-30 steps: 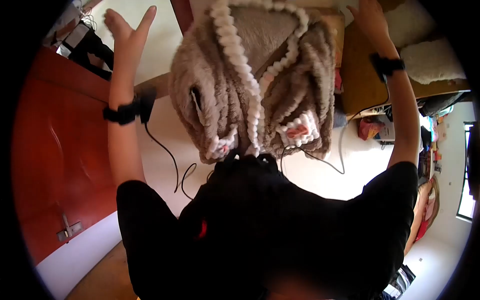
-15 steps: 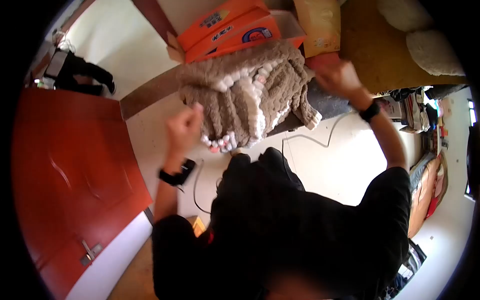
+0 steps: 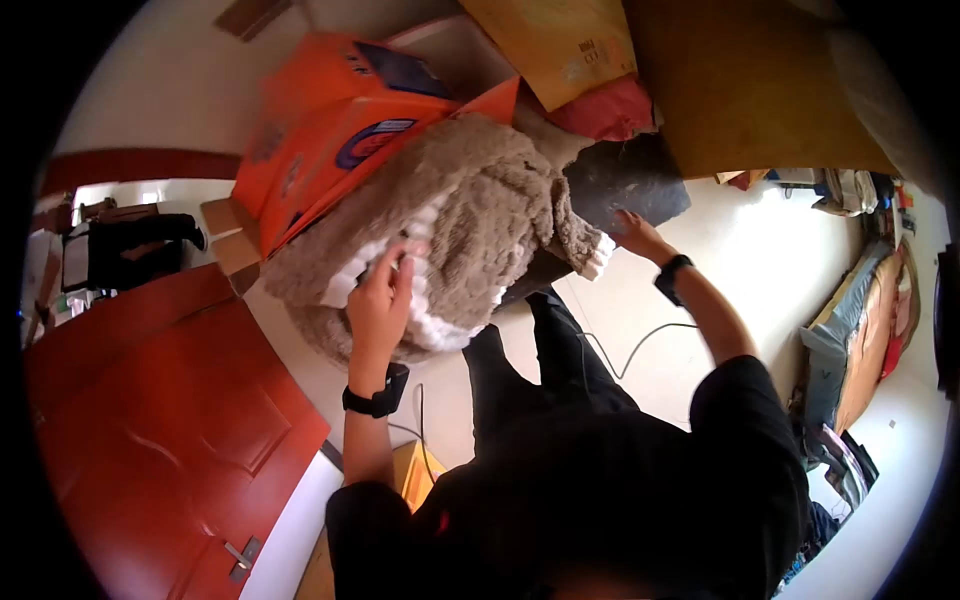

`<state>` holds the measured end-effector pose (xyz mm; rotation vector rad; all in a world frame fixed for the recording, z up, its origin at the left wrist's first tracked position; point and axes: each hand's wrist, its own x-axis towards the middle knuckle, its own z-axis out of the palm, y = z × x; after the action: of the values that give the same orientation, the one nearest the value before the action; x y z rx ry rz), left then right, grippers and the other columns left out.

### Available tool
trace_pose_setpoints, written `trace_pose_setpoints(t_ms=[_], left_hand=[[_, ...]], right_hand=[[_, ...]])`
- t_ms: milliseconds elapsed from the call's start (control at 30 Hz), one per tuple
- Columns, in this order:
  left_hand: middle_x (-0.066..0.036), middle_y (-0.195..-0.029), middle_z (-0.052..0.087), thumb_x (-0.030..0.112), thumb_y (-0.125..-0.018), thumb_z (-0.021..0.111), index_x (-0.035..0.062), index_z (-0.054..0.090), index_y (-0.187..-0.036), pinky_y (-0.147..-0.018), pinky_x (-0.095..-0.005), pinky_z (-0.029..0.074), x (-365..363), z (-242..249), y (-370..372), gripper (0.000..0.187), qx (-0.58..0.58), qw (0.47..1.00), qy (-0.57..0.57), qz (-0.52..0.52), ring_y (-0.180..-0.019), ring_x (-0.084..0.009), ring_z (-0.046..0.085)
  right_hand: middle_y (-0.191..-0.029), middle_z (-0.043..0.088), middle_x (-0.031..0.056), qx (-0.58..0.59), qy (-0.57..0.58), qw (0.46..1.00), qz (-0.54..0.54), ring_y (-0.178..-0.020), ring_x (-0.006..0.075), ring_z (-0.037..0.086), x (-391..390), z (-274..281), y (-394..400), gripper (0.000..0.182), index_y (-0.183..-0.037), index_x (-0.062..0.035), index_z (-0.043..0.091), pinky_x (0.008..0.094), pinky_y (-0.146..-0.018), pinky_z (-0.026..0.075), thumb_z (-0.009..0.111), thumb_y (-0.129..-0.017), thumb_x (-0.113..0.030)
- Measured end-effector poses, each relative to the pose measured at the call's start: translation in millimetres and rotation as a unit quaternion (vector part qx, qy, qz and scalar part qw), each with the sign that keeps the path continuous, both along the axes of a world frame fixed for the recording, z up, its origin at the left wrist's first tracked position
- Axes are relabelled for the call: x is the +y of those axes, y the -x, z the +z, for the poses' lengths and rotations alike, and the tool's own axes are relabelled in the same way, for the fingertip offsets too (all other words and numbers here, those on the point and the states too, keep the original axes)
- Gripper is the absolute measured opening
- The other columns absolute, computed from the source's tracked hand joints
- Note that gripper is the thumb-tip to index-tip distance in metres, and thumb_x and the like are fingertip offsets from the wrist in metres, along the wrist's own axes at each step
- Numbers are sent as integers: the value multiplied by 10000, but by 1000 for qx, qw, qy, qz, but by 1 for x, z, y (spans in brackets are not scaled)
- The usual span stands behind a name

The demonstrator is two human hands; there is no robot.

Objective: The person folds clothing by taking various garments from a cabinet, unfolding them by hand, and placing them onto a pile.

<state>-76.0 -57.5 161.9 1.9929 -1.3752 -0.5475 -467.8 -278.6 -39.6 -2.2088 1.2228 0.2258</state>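
Note:
A fluffy brown fleece garment [image 3: 480, 215] with white trim lies spread over a dark surface in front of me. My left hand [image 3: 380, 305] is over its white trim at the left, fingers stretched out and a little apart, the fingertips at the fabric. Whether they press on the trim is hard to make out. On the right, my right hand [image 3: 645, 240] is beside the white-edged sleeve end [image 3: 598, 257], fingers extended and nothing visible in them.
An orange printed box [image 3: 330, 150] stands behind the garment on the left. Further back are a yellow bag [image 3: 550, 45] and a red item [image 3: 610, 108]. A red door [image 3: 170, 410] is at the left. A cable [image 3: 630, 365] runs across the floor at the right.
The view has turned, and the garment and box now appear further left. My left hand has come from a raised fist onto the garment. My right hand has lowered and its fingers have opened.

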Motion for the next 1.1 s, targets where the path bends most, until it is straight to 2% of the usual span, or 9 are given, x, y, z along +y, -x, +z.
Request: trace_pose_setpoints(t_ms=[133, 267, 300, 467, 600, 767, 800, 833, 1100], left_hand=[[-87, -743, 617, 221, -895, 506, 107, 487, -1206, -532, -291, 452, -68, -38, 50, 332, 137, 987, -37, 78, -602, -201, 606], [-56, -840, 632, 219, -906, 476, 102, 447, -1245, -579, -290, 467, -109, -47, 114, 360, 104, 985, -127, -45, -628, -184, 593], [-53, -837, 633, 245, -889, 505, 118, 459, -1232, -582, -320, 482, -112, -52, 128, 369, 101, 984, -129, -69, -646, -227, 609], [-70, -931, 632, 233, -887, 505, 95, 459, -1215, -628, -328, 483, -104, -69, 151, 358, 83, 987, -111, -82, -736, -227, 615], [-144, -989, 621, 447, -922, 343, 25, 452, -1179, -674, -300, 484, -95, -78, 106, 506, 300, 935, -88, 168, -771, -208, 624], [-207, -978, 599, 600, -893, 212, -32, 385, -1223, -661, -307, 482, -100, -49, 46, 733, 542, 770, -32, 334, -792, -236, 615], [-207, -959, 603, 595, -890, 246, -27, 349, -1253, -649, -310, 487, -100, -56, 32, 727, 591, 727, -20, 349, -782, -237, 615], [-207, -940, 606, 591, -888, 280, -21, 314, -1283, -638, -313, 492, -99, -61, 22, 729, 638, 680, -10, 361, -773, -238, 614], [-172, -935, 606, 454, -873, 490, -28, 402, -1222, -662, -313, 505, -98, -34, -41, 602, 495, 811, 29, 310, -740, -223, 607]], right_hand=[[-1277, 389, 253, 77, -130, 960, -235, -1161, 379, 412, 0, -102, 13, 791, -1306, -21, 353, 403, -950, 381, 643, -713, -459], [-1368, 246, 200, 291, -39, 956, 17, -1215, 368, 301, 32, -124, -5, 806, -1344, -11, 291, 413, -971, 344, 520, -775, -534], [-1338, 293, 198, 194, -53, 967, -157, -1174, 382, 340, 41, -134, 1, 753, -1350, -27, 284, 397, -962, 348, 501, -790, -481], [-1057, 597, 149, 100, -160, 981, -55, -1085, 299, 498, 24, -76, -3, 347, -937, -57, 634, 404, -888, 412, 510, -760, -328], [-881, 639, 180, -37, -218, 955, -195, -867, 310, 613, 12, -80, 19, 330, -917, -18, 634, 344, -790, 472, 582, -726, -282], [-1074, 546, 107, -489, -297, 725, -384, -1017, 250, 509, -14, -29, 70, 486, -1132, -22, 510, 371, -878, 414, 562, -729, -288], [-1084, 524, 95, -545, -366, 581, -481, -1040, 235, 485, -26, 61, 43, 486, -1142, -41, 495, 374, -875, 407, 543, -737, -306], [-1107, 516, 100, -577, -306, 575, -493, -1046, 249, 482, -30, 103, 36, 504, -1146, -34, 487, 385, -893, 396, 543, -731, -315], [-1203, 475, 178, -673, -90, 568, -465, -1089, 329, 467, -13, 217, 43, 651, -1208, 23, 426, 445, -926, 387, 513, -649, -298]])
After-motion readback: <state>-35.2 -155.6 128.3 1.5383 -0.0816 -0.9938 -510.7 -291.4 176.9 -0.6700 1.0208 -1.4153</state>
